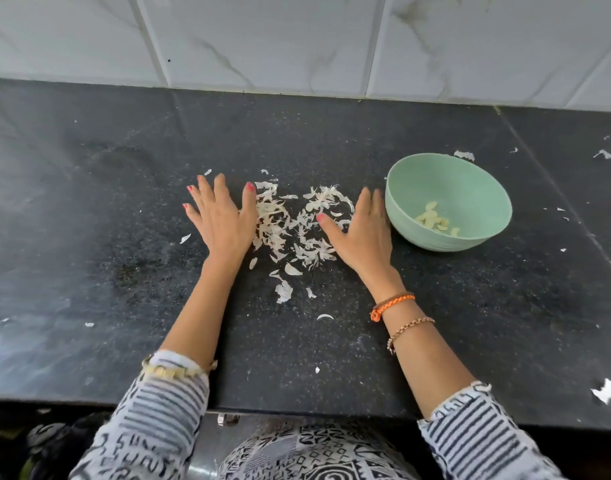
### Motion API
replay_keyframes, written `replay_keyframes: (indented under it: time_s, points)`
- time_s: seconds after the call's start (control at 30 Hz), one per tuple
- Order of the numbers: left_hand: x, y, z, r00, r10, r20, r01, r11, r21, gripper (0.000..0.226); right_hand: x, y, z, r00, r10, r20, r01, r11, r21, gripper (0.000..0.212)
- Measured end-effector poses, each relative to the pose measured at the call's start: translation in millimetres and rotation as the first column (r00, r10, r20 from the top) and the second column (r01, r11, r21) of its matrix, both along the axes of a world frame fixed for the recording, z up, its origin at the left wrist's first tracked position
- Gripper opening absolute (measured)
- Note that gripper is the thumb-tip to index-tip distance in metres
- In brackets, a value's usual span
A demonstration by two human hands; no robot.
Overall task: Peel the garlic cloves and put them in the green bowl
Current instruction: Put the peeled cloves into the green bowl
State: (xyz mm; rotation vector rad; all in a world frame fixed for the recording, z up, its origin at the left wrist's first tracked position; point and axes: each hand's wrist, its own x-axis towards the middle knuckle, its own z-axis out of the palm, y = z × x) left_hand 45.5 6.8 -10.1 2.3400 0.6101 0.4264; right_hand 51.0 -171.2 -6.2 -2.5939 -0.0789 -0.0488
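My fingers are straight and spread on both sides, palms down, holding nothing. My left hand [221, 220] lies flat on the black countertop [89, 220], its thumb edge touching the left side of the pile of garlic skins [290, 226]. My right hand [361, 230] lies flat too, thumb pointing into the right side of the pile; its far fingertips come close to the green bowl [470, 181], though I can't tell whether they touch its wall. The skins sit between my two hands, with looser flakes trailing toward me and a few scattered farther right. The green bowl stands just right of my right hand, upright, with the peeled garlic cloves [434, 221] lying in its bottom. An orange braided band [392, 304] and a chain bracelet [409, 328] circle my right wrist. Behind the speckled counter rises a wall of white marbled tiles [297, 39], and my patterned sleeves [158, 410] hang over the front edge.
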Motion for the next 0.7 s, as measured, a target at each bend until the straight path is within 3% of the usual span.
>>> replay_keyframes:
  time_s: [0.07,0.17,0.3,0.43,0.53,0.63,0.7]
  points:
    - [12.4,3.2,-0.6,0.994,-0.013,-0.105,0.015,1.0,0.016,0.057,8.7,6.7,-0.6,0.998,0.057,-0.003,-0.057,0.998,-0.024,0.092]
    - [18.1,-9.3,1.4,0.976,-0.218,-0.03,0.217,0.976,-0.006,0.047,17.7,18.9,-3.4,0.981,0.192,0.01,-0.192,0.98,-0.054,0.082]
    - [1.4,-34.7,4.2,0.854,-0.517,0.06,0.512,0.814,-0.273,0.052,16.0,22.7,-5.4,0.908,0.416,0.038,-0.412,0.907,-0.081,0.057]
    - [-18.1,-32.6,12.6,0.884,-0.45,0.128,0.43,0.672,-0.603,0.065,-7.3,8.6,-2.3,0.876,0.479,0.044,-0.48,0.862,0.165,0.047]
    - [-17.8,-25.7,21.6,0.921,-0.345,0.179,0.37,0.636,-0.678,0.065,-29.2,-4.3,1.4,0.84,0.543,0.002,-0.536,0.829,0.162,0.078]
    - [-13.5,-17.9,24.1,0.944,-0.258,0.204,0.328,0.692,-0.643,0.066,-33.4,-0.7,5.2,0.847,0.531,-0.027,-0.525,0.843,0.119,0.115]
    - [-12.3,-12.1,21.2,0.952,-0.206,0.225,0.303,0.712,-0.633,0.064,-32.7,12.1,5.0,0.838,0.545,-0.006,-0.545,0.838,0.021,0.126]
